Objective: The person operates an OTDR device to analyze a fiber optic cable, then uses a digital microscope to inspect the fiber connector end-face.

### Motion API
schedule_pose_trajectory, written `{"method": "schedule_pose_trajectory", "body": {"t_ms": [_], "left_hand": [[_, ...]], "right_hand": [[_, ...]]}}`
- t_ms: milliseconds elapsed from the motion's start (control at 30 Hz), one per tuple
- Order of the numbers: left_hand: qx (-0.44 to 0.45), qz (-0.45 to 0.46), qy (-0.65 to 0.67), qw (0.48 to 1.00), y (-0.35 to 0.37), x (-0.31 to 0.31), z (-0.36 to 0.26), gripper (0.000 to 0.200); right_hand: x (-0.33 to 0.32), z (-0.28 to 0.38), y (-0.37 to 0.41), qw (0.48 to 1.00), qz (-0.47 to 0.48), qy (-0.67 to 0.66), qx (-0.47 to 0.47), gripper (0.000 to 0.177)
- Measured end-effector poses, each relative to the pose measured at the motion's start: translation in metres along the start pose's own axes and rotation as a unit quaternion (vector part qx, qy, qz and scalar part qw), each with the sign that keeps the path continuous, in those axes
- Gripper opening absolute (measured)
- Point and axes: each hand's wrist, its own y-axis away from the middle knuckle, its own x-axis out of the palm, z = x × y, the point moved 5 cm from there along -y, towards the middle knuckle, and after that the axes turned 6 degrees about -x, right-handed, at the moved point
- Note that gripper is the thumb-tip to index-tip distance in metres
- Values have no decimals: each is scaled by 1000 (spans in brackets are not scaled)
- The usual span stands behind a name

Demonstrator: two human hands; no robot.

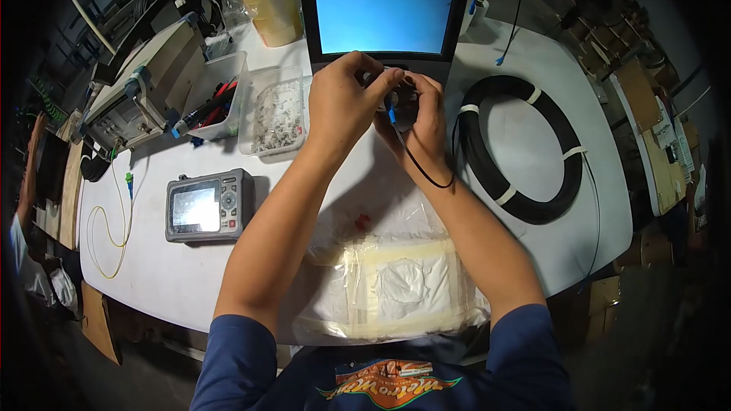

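Note:
Both hands are raised together in front of a lit monitor screen [384, 7]. My left hand [341, 103] is closed, thumb and forefinger pinched near the fingers of the other hand; what lies between them is hidden. My right hand [428, 118] curls, palm up, around a blue fiber optic connector [392, 113] at the end of a thin black cable [415, 161]. That cable loops down over my right forearm toward a black cable coil [474, 160], bound with white ties, on the white table [304, 213].
A handheld tester [209, 207] and a yellow fiber cord [122, 243] lie left. Behind them stand a bench instrument [145, 87], a tool bin [221, 99] and a clear tub [276, 118]. A plastic-wrapped, taped pad [396, 285] lies at the front edge.

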Motion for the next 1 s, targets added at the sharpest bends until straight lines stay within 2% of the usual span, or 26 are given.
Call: {"method": "schedule_pose_trajectory", "body": {"t_ms": [100, 167, 300, 367, 400, 467, 567, 633, 700, 800, 933, 1000], "left_hand": [[4, 11, 1, 1000, 3, 2, -2, 28], [-1, 11, 14, 1000, 6, 2, -1, 28], [58, -49, 15, 997, 17, 5, 8, 27], [181, -122, -39, 975, 25, 2, 4, 23], [180, -122, -38, 975, 27, 4, 5, 23], [83, -117, 93, 985, 28, 6, 17, 14], [136, -172, 56, 974, 36, 7, 16, 12], [148, -170, 44, 973, 38, 8, 19, 12], [99, -162, 101, 977, 37, 12, 27, 13], [81, -133, 154, 976, 37, 17, 33, 17], [62, -152, 218, 962, 46, 22, 41, 19], [-37, -103, 267, 957, 48, 28, 53, 21]], "right_hand": [[3, -6, 4, 999, 0, -21, 24, 78], [-2, 1, -2, 999, 5, 40, 12, 74], [-1, 3, -6, 997, -7, 67, 36, 71], [-2, 6, -8, 998, -4, 56, 23, 60], [-2, 4, -9, 998, -3, 57, 22, 60], [-3, 4, -10, 998, -3, 61, -3, 53], [-6, 3, -12, 999, 11, 48, -14, 49], [-7, 4, -12, 999, 18, 45, -8, 50], [-9, 7, -15, 998, 34, 48, -28, 51], [-5, 10, -15, 996, 18, 62, -58, 52], [-8, 16, -22, 992, 10, 91, -81, 53], [-6, 16, -22, 990, 32, 97, -98, 56]]}}
